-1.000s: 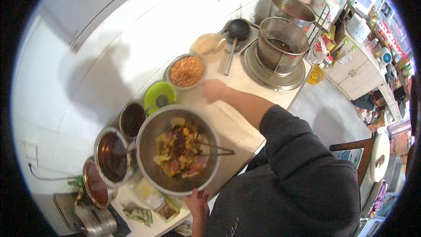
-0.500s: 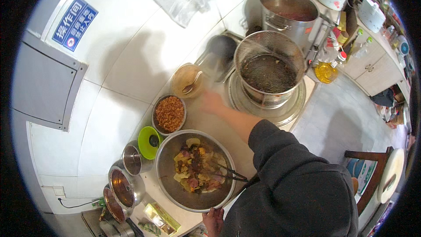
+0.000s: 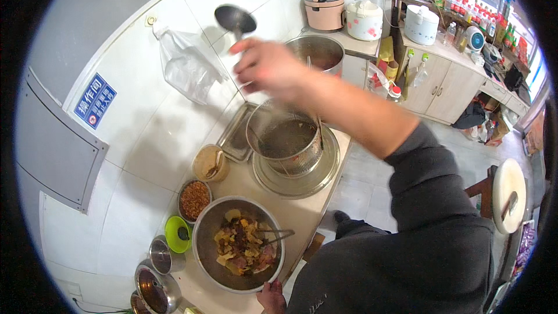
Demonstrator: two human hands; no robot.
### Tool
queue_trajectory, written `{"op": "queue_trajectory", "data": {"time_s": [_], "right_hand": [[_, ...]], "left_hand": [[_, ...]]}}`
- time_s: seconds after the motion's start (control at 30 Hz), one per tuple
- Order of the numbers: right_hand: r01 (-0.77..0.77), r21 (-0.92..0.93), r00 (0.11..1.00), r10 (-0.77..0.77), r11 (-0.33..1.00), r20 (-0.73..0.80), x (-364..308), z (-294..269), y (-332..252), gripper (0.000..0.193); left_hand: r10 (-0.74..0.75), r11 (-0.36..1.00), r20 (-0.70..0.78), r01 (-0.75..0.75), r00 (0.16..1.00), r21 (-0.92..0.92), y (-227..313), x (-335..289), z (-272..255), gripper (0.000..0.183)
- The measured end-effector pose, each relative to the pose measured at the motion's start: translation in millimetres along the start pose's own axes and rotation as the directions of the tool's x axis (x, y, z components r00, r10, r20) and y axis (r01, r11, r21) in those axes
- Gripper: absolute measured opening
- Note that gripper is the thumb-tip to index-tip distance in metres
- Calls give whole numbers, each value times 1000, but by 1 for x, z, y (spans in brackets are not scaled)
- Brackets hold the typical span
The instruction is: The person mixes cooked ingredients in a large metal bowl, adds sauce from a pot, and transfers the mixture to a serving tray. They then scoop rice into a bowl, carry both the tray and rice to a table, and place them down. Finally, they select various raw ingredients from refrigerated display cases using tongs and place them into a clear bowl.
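Note:
My right hand [image 3: 268,70], slightly blurred, is raised above the counter and wrapped round the handle of a dark ladle [image 3: 235,20]. The ladle's round bowl points up and away. Below that arm, a wire-mesh strainer basket [image 3: 285,145] stands on a round metal lid. My left hand [image 3: 272,296] grips the near rim of a large steel mixing bowl [image 3: 200,250]. Sliced food [image 3: 241,244], yellowish and pinkish with dark sauce, lies in it, and chopsticks [image 3: 279,234] lean on the right side. Behind the strainer stands a tall stockpot [image 3: 337,61], partly hidden by my forearm.
Along the wall stand a tub with a spoon [image 3: 210,163], a bowl of brown crumbs [image 3: 194,200], a green bowl [image 3: 177,234] and several steel pots [image 3: 156,288]. A metal tray [image 3: 235,134] lies beside the strainer. A plastic bag [image 3: 189,70] hangs on the wall. Rice cookers [image 3: 364,20] stand at the back.
My right hand has lifted the ladle up from the tray area and swung it toward the back. My left hand stays at the mixing bowl's rim. The view has shifted toward the back of the room.

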State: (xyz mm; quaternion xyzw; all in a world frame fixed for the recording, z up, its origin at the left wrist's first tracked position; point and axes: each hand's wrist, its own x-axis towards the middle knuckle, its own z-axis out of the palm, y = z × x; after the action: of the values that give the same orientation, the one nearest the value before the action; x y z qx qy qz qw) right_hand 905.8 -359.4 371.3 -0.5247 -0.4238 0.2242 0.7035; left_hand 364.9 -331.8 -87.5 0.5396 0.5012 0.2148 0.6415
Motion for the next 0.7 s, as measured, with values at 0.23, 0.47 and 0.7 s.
{"op": "queue_trajectory", "data": {"time_s": [0.23, 0.47, 0.7], "right_hand": [[-5, 64, 996, 10, 998, -92, -22, -238, 19, 45], [23, -998, 1000, -17, 55, 22, 49, -422, 200, 27], [-79, -990, 838, 530, -114, -127, 122, -479, 312, 32]], "left_hand": [[24, 942, -98, 10, 995, 336, -16, 1, 28, 13], [-451, 693, 76, 402, 889, -598, 62, -10, 112, 24], [-318, 942, -331, 337, 889, 0, 72, -33, 178, 20]]}}
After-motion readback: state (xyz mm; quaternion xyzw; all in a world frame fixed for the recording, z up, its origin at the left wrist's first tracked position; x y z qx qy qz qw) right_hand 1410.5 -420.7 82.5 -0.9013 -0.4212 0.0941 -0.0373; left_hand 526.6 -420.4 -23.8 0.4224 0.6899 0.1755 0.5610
